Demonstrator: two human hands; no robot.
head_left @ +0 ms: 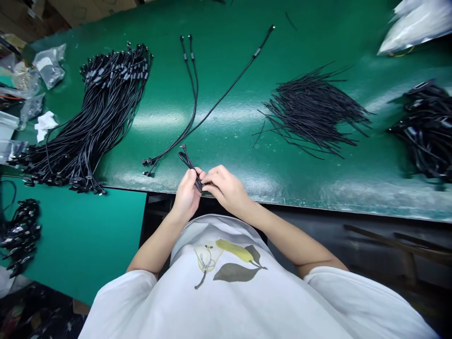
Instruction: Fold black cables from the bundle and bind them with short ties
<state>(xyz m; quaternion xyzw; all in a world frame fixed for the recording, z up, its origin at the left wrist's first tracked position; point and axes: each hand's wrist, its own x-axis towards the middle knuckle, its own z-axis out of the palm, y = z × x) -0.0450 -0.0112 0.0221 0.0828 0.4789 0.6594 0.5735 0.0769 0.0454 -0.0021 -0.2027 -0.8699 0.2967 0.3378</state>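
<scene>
Close to the front edge of the green table, a folded black cable (187, 159) is held between both hands, one small plug pointing away from me. My left hand (187, 193) is closed around its folded length, thumb on top. The fingers of my right hand (226, 188) pinch at the near end of the same bundle; whether they also hold a thin tie is too small to make out. Just beyond my hands lie three loose black cables (212, 104), spread out, with grey sleeves near their far plugs.
To the left is a large pile of straight black cables (106, 108). Thin black ties (314, 110) lie heaped to the right, with bundled cables (427, 132) farther right. A white plastic bag (416, 26) sits at the back right. A lower green surface (95, 230) holds more bundles (23, 233).
</scene>
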